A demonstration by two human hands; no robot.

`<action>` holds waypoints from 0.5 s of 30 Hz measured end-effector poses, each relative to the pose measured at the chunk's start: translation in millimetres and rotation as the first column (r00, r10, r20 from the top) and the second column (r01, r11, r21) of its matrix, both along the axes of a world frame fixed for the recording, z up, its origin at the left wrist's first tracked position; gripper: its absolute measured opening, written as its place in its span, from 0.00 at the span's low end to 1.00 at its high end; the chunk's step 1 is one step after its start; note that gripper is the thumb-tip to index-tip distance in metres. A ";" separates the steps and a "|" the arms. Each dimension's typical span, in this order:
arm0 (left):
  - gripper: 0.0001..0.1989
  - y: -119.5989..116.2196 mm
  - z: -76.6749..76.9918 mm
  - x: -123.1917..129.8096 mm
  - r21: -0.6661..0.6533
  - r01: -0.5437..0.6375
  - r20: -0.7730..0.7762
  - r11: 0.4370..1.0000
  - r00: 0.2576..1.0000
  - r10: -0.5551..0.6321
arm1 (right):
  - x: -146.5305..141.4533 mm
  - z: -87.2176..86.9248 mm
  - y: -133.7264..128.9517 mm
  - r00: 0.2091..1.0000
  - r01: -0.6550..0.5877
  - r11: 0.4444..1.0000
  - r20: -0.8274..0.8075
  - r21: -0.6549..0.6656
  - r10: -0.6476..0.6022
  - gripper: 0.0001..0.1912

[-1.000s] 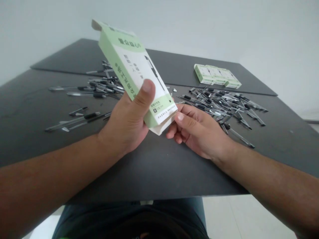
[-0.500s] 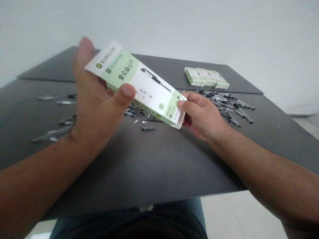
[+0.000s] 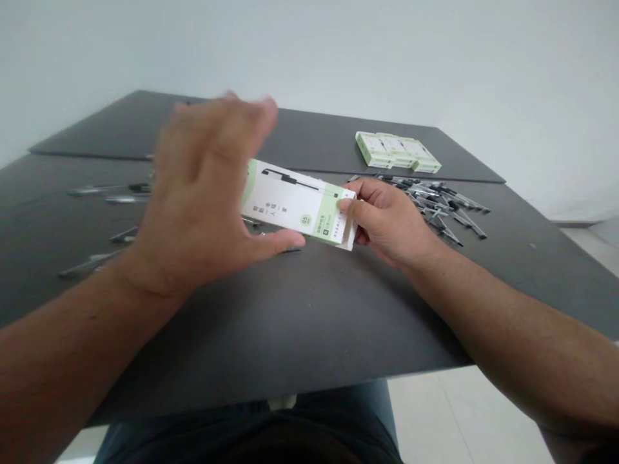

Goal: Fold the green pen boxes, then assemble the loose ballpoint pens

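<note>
A green and white pen box is held above the table, lying nearly level with a slight tilt down to the right. My right hand grips its right end between thumb and fingers, where a white flap sticks out. My left hand is in front of the box's left end and hides it. Its fingers are raised and spread from the thumb, a little blurred, with nothing seen between them. Whether the left hand touches the box cannot be made out.
On the dark table, several pens lie piled at the right, beyond my right hand. More pens and loose parts lie at the left. Green and white boxes sit side by side at the back right.
My left hand has let go of the box, opened and moved right across its left end. The box has turned flatter, its left end lower, still in my right hand.
</note>
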State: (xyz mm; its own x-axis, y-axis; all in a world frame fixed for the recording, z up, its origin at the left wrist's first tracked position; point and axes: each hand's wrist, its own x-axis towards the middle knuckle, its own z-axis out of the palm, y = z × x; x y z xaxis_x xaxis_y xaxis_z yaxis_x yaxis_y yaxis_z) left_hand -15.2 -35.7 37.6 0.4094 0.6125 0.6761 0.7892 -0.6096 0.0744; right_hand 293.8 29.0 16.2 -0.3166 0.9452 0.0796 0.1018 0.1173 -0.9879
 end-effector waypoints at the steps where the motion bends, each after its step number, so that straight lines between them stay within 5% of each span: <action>1: 0.60 -1.6 -1.4 7.7 0.013 -0.008 -0.082 1.000 0.997 0.009 | 0.6 0.4 -0.9 1.000 -0.018 1.000 0.013 0.011 0.018 0.20; 9: 0.49 -4.8 -6.4 28.5 -0.134 -0.008 -0.271 0.991 0.962 -0.029 | 0.3 11.8 -20.1 0.982 -0.158 0.976 0.129 0.152 0.139 0.26; 15: 0.38 -5.7 -0.8 27.3 -0.169 -0.088 -0.303 0.982 0.952 0.033 | 0.7 2.0 -21.1 0.960 -0.233 0.969 -0.142 0.080 0.243 0.36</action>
